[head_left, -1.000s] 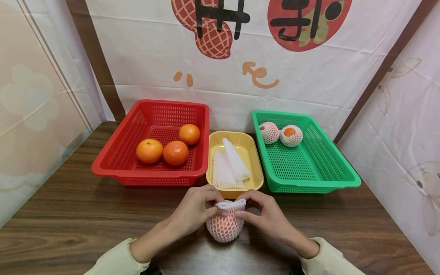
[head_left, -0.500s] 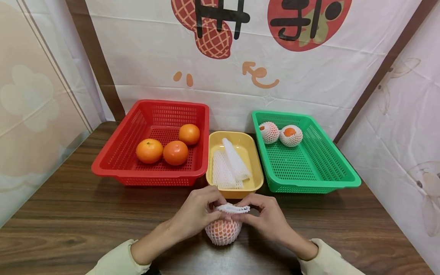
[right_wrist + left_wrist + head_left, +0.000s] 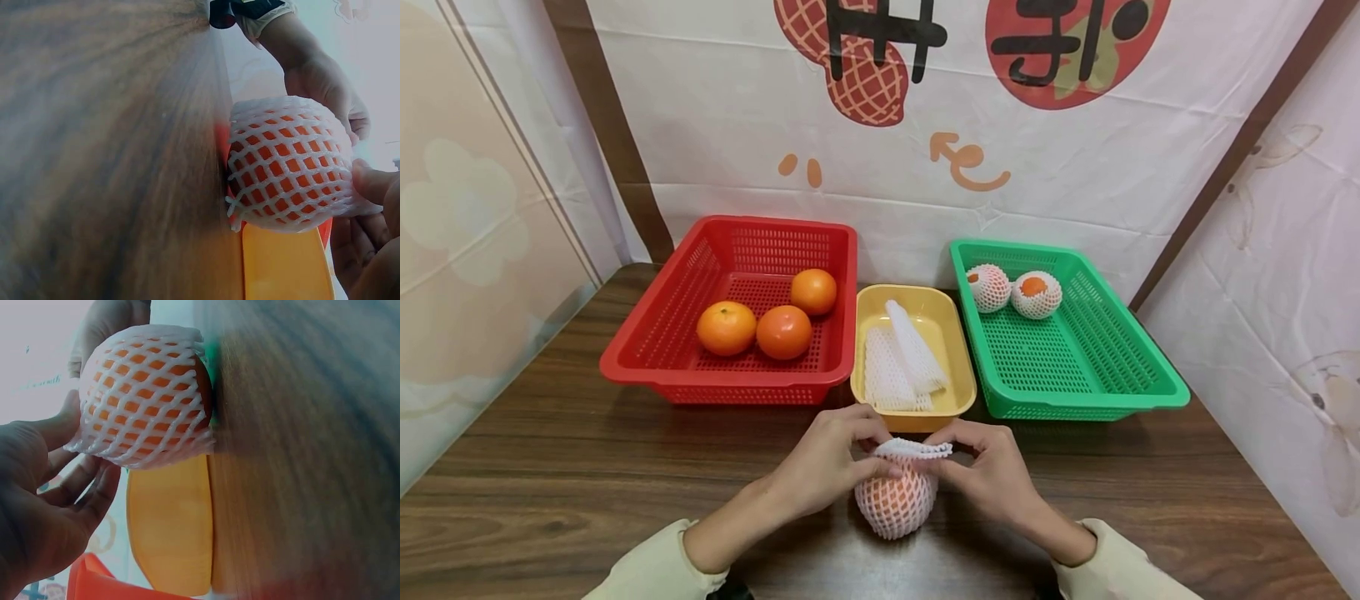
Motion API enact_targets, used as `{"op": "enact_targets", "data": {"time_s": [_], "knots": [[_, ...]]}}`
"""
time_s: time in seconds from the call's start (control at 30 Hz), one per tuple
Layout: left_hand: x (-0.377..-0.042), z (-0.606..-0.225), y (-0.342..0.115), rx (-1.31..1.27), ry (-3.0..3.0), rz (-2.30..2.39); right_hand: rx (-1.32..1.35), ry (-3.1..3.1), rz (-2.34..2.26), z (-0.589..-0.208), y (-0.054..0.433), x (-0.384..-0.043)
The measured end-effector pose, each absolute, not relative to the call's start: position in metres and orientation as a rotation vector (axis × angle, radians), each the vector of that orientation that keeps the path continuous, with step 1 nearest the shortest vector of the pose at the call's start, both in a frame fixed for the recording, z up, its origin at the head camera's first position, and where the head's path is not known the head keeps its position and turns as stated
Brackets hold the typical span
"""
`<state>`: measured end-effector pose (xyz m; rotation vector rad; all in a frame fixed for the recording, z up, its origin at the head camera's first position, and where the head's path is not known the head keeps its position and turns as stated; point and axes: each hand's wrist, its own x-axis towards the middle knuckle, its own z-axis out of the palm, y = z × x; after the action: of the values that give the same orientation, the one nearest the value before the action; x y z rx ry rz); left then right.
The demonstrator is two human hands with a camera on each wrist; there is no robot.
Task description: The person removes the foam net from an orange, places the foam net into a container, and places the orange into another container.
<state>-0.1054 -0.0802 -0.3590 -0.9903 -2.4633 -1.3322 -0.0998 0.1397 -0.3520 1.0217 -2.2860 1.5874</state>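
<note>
From my remote place I see that one orange [image 3: 205,394] seems to stand on the bench [image 3: 587,500], in front of the yellow tray [image 3: 946,327]. A white foam net sleeve [image 3: 895,507] goes around it; in the left wrist view, a bare part shows only near the underside. With the left hand [image 3: 823,462] I have thumb and fingers pinched on the upper edge of the sleeve, and the right hand [image 3: 988,471] pinches it on the other side. I judge that the step in hand is to fit this sleeve over the fruit. The next move, in my opinion, calls for settling the loose collar gently, because the foam could tear, then lifting toward the green basket [image 3: 1075,402], where two sleeved oranges [image 3: 1037,297] lie.
</note>
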Motion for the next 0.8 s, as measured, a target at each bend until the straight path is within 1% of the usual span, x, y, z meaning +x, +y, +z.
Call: {"op": "enact_targets", "data": {"time_s": [0.13,0.37,0.47,0.8], "knots": [[-0.105,-0.358,-0.080,-0.997,-2.427,-1.322,1.052,-2.313,1.655,-0.355,0.141,-0.102],[-0.105,-0.360,-0.080,-1.011,-2.340,-1.201,1.116,-2.436,1.609,-0.380,0.149,-0.118],[-0.105,-0.360,-0.080,-1.022,-2.320,-1.178,1.131,-2.461,1.602,-0.380,0.148,-0.118],[-0.107,-0.362,-0.080,-1.034,-2.291,-1.262,1.039,-2.378,1.635,-0.377,0.145,-0.114]]}}
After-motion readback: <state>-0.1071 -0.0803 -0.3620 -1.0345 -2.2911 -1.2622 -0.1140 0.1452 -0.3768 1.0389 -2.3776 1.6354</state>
